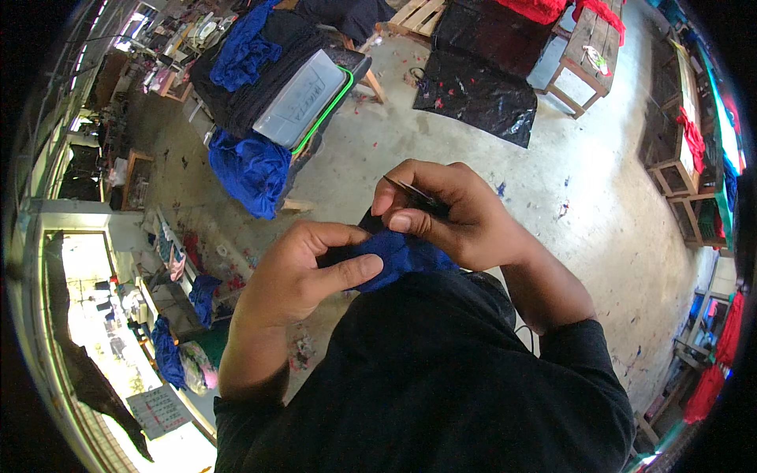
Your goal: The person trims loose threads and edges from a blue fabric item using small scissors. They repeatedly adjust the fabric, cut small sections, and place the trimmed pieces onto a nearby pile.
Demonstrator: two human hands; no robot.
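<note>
Close in front of my dark shirt, a piece of blue cloth is bunched between my two hands. My left hand pinches its left side, with the thumb on top and the fingers folded underneath. A small dark tool with slim pointed blades, like thread snips, sits in my right hand. Its tips point up and to the left, past the curled index finger. My right thumb lies just above the cloth's upper edge. The grip end of the tool is hidden in my palm.
A grey plastic bin stands on a table among dark and blue cloth. Black sheeting covers part of the concrete floor, near a wooden bench. Wooden racks with red cloth line the right side; windows are at left.
</note>
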